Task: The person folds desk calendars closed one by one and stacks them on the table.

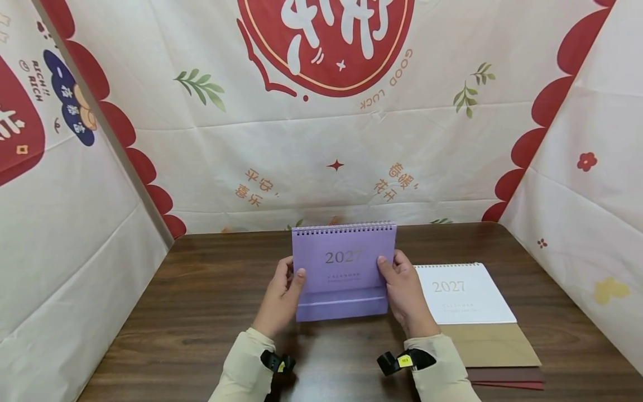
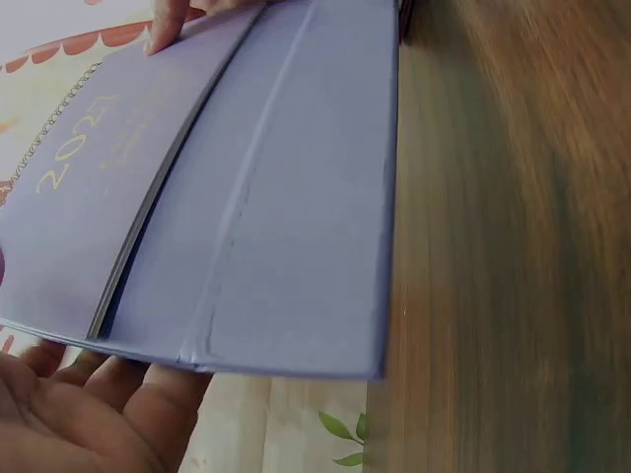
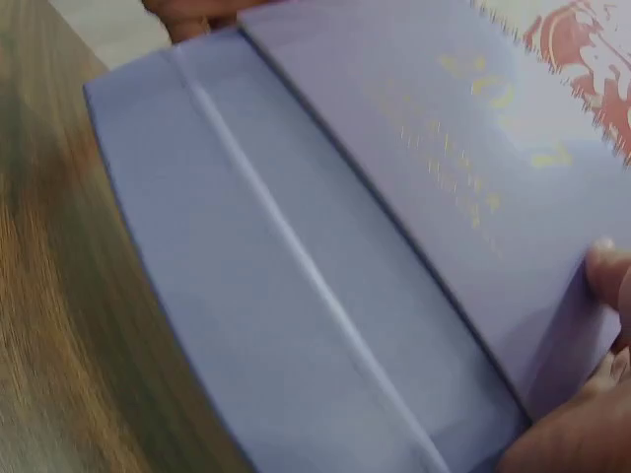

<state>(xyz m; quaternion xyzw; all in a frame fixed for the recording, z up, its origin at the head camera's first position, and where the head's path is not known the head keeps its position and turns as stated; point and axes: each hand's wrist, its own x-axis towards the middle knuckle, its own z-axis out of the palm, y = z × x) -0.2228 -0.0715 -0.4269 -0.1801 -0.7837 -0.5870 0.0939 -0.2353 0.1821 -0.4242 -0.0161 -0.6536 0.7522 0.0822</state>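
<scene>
A purple spiral-bound desk calendar (image 1: 341, 268) with "2027" in gold is held up over the table, tilted toward the head camera. My left hand (image 1: 281, 296) grips its left edge, thumb on the front and fingers behind. On the opposite edge my right hand (image 1: 406, 293) holds it the same way, thumb pressed on the cover. In the left wrist view the calendar (image 2: 197, 197) shows its cover and a wide lower flap with a crease. The right wrist view shows that flap of the calendar (image 3: 296, 256) close up, with the right thumb (image 3: 609, 276) at the cover's edge.
To the right lies a white 2027 calendar (image 1: 464, 296) with a tan lower panel (image 1: 492, 345). Dark red boards (image 1: 504, 375) show beneath it. The brown wooden table (image 1: 211, 312) is enclosed by printed cloth walls (image 1: 321, 139) at the back and both sides.
</scene>
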